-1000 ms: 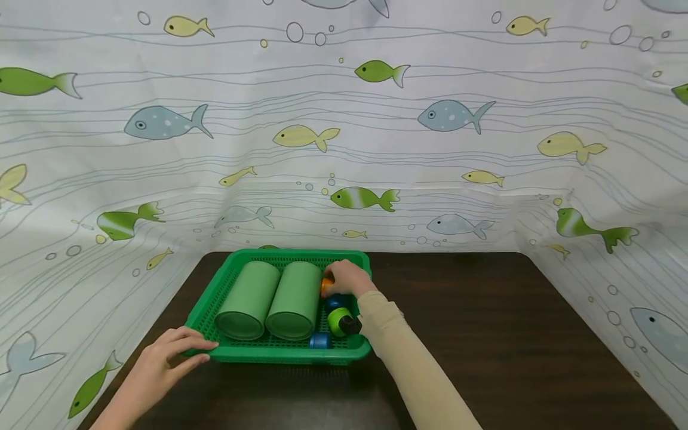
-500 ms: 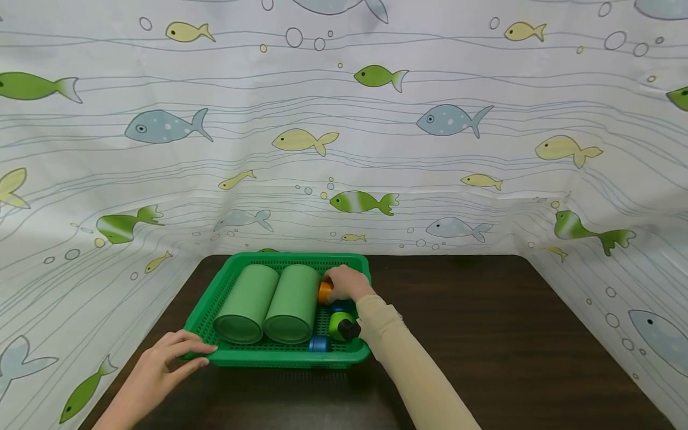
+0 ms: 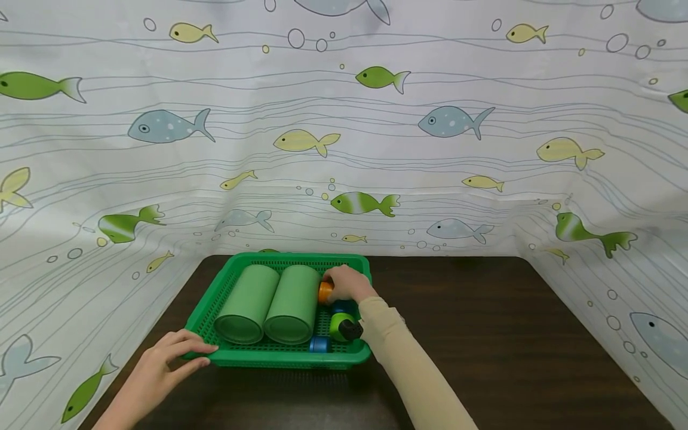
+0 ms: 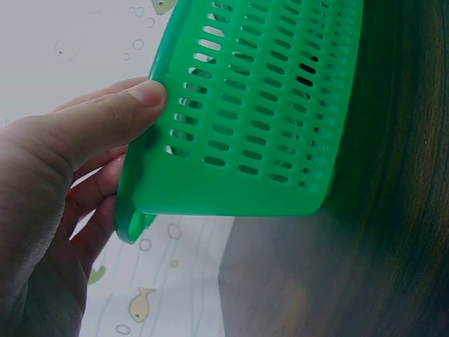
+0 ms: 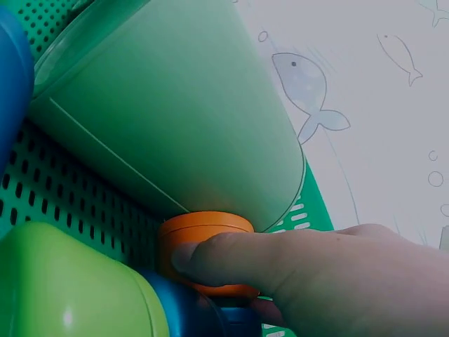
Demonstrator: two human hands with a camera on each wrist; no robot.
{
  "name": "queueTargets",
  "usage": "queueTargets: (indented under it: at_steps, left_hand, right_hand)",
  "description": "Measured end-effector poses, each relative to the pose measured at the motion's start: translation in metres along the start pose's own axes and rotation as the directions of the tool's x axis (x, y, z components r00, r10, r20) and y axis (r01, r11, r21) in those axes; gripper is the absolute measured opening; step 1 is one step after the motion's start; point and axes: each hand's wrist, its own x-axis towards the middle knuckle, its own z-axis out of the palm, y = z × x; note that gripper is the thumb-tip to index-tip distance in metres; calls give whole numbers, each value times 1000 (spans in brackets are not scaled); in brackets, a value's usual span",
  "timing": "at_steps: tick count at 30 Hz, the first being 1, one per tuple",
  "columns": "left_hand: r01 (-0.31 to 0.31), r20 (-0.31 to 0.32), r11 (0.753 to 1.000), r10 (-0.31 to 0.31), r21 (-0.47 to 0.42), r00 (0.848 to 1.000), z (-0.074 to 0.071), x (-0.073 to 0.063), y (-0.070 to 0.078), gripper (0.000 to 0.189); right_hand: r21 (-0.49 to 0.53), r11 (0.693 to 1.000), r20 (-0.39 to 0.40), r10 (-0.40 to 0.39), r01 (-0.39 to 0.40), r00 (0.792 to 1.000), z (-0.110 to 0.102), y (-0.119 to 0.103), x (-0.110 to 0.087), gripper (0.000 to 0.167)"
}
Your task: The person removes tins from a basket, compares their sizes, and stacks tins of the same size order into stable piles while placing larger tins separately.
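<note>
A green plastic basket (image 3: 290, 356) stands on the dark table. My left hand (image 3: 161, 364) grips its near-left corner; in the left wrist view the thumb (image 4: 133, 98) lies on the outer side of the rim and the fingers go behind it. Inside the basket's right part, my right hand (image 3: 348, 283) holds a small orange round container (image 5: 203, 232). The thumb (image 5: 231, 256) presses on its side, while the other fingers are mostly hidden. Against the orange container lies a large pale-green cylinder (image 3: 294, 298), with a second similar cylinder (image 3: 249, 298) to its left.
Nearer me in the basket are a dark blue piece (image 3: 344, 307), a lime-green rounded object (image 3: 340, 325) with a black part, and a small blue cylinder (image 3: 319, 344). The dark wooden table (image 3: 473, 334) extends right. Fish-patterned white sheeting (image 3: 344, 149) surrounds its back and sides.
The dark blue piece and the lime-green object have shifted slightly right. More of the orange container shows beside my right hand. My left hand stays at the basket corner.
</note>
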Motion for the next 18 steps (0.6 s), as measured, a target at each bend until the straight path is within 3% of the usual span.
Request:
queueTargets:
  at_steps: [10,18]
  left_hand:
    - [40,14,999,-41,10,999,-2,-1,5,51]
    - [22,15,1000,-22,1,1000,-2,0,4,53]
  right_hand:
    - [44,998,-37,-33,34,999,-3,-2,-5,47]
    - [125,988,-79,-81,90,994,-3,2,-3,45]
